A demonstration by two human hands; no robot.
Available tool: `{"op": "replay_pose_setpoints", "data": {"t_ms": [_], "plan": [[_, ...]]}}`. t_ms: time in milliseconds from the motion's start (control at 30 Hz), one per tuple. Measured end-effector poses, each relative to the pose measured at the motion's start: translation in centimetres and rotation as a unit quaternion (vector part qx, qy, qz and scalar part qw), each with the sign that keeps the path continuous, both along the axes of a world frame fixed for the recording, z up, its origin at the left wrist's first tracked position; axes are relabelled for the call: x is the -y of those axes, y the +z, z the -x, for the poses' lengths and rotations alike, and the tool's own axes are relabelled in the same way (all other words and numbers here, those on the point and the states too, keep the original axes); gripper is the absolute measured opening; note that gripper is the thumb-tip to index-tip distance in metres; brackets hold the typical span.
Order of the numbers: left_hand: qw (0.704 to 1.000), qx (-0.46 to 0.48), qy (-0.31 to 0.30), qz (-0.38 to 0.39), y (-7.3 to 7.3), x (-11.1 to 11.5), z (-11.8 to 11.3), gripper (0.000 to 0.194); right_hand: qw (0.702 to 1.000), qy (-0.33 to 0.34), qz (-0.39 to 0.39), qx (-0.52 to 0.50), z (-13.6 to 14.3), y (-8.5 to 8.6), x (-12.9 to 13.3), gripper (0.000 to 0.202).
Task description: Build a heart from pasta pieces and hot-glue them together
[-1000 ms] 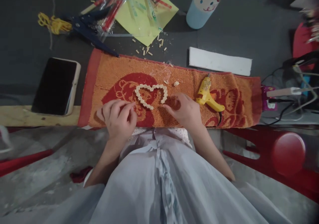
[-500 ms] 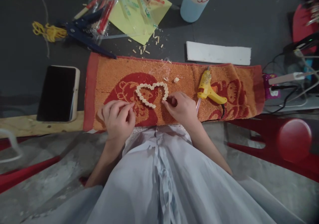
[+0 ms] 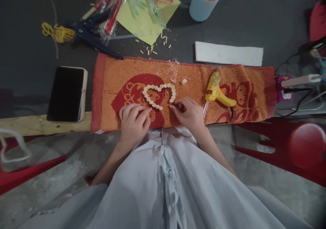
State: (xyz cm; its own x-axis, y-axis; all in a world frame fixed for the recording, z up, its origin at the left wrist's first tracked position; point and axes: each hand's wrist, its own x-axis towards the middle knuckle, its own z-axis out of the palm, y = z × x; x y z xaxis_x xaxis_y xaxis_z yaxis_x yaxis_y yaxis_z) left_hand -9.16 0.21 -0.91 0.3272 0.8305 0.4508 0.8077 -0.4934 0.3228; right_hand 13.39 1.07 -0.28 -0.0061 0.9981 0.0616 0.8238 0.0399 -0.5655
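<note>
A heart-shaped outline of small pale pieces lies on an orange and red towel, with a gap at its lower right. My left hand is at the outline's lower left, its fingers bent and drawn together, the index fingertip close to the pale pieces. At the right end of the outline, my right hand pinches thumb and forefinger together beside the last pieces. Whatever either hand holds is too small to make out. To the right of my right hand lies a yellow glue gun with a clear glue stick in its back.
A phone lies left of the towel. Behind it are dark-blue scissors, yellow yarn, yellow paper and scattered pale bits. A white strip, a blue bottle and a cabled power strip stand farther right.
My left hand has moved right, closer to the heart outline's lower edge. My right hand has stayed by the outline's right end, slightly lower. The whole view has shifted a little.
</note>
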Motion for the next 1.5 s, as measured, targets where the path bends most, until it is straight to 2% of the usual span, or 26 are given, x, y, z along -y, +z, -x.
{"op": "replay_pose_setpoints", "data": {"t_ms": [433,633,833,1133,1500], "plan": [[0.997,0.024,0.015,0.070,-0.5,-0.4,-0.1,0.030,0.999,0.031,-0.032,-0.026,-0.5,-0.8,0.6,0.021],[0.999,0.015,0.006,0.047,-0.6,-0.6,-0.1,0.029,0.997,0.038,-0.064,-0.038,-0.7,-1.0,0.9,0.023],[0.996,0.028,0.019,0.080,-0.7,-0.4,-0.1,0.031,0.997,0.042,-0.050,-0.036,-0.6,-0.9,1.0,0.027],[0.998,0.017,-0.012,0.064,-0.7,-0.4,0.1,0.031,0.998,0.050,-0.038,-0.025,-0.7,-1.1,1.1,0.028],[1.000,-0.015,-0.017,0.018,-0.3,-0.5,0.0,0.027,0.996,0.074,-0.049,-0.025,-0.8,-1.2,1.1,0.030]]}}
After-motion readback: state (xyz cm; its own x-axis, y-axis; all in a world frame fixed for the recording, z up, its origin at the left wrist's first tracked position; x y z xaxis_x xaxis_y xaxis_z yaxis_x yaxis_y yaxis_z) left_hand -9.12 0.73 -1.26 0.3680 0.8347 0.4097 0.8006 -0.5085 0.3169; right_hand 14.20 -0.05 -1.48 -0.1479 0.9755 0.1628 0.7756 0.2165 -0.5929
